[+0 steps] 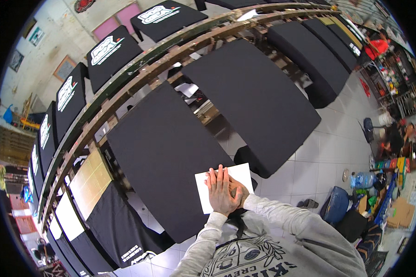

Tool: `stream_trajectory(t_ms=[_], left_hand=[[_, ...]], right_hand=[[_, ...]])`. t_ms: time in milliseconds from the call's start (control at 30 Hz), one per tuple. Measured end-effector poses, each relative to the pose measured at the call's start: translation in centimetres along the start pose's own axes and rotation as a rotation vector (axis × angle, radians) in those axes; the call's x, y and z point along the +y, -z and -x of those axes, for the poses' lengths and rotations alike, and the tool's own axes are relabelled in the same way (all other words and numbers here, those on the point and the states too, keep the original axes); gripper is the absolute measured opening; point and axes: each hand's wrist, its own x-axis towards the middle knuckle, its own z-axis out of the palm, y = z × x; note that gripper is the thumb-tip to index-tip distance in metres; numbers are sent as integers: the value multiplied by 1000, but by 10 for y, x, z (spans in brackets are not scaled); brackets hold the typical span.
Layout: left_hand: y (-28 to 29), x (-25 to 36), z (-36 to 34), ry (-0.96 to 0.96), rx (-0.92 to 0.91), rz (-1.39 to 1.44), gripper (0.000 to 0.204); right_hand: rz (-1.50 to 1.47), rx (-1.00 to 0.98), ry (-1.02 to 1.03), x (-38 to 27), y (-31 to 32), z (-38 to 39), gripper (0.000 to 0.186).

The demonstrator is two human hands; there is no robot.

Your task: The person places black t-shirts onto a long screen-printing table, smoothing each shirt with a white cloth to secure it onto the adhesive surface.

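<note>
A white sheet or card [201, 187] lies at the near right end of a black shirt [164, 152], which is stretched flat over a board in front of me. My left hand [222, 193] rests flat on top of my right hand, its fingers straight and pointing away from me. Beneath it, my right hand [238, 182] presses on the sheet from the right, and most of its fingers are covered. To the right is a second plain black shirt [254, 101] on its own board.
A long wooden rack [164, 57] curves across behind the boards. Beyond it stand black shirts with white prints [107, 48]. At left, a black shirt [113, 217] partly covers a tan board [91, 180]. A blue chair [336, 205] and water bottle [363, 180] stand right; people are farther off.
</note>
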Motion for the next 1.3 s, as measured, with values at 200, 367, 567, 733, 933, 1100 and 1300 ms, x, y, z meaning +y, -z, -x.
stream_trajectory(t_ms=[200, 367, 567, 733, 933, 1100, 1300], left_hand=[[2, -5, -25, 106, 96, -41, 83], [8, -21, -61, 168, 141, -82, 83], [16, -40, -102, 167, 190, -46, 82], [17, -54, -128, 138, 212, -56, 82], [17, -75, -149, 72, 256, -123, 85], [20, -81, -136, 55, 236, -125, 84], [29, -73, -69, 39, 186, -103, 83]], right_hand=[[63, -74, 154, 21, 5, -42, 81], [113, -110, 264, 40, 8, -83, 82], [172, -130, 340, 61, 7, -124, 83], [196, -126, 341, 75, 4, -149, 83], [209, -94, 310, 82, 3, -176, 83], [209, -78, 275, 68, -1, -170, 83], [207, -95, 249, 18, -7, -104, 83]])
